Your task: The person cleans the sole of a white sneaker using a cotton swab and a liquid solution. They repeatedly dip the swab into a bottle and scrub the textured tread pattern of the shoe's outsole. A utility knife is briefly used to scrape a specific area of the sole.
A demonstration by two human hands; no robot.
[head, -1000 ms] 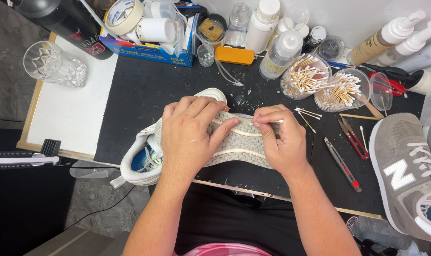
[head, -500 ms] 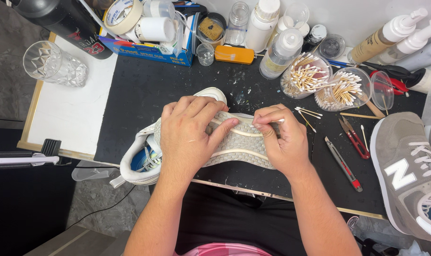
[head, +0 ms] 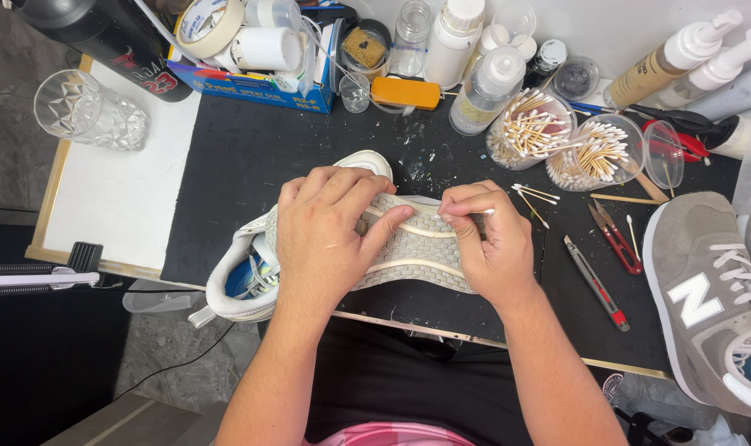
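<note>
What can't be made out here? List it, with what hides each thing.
Head view only:
- Sole of the white shoe: middle covered by the left hand.
- Cotton swab tip: its working end is hidden under the right hand.
- Grey shoe: cut off by the right edge.
- Black bottle: cut off by the top edge.
</note>
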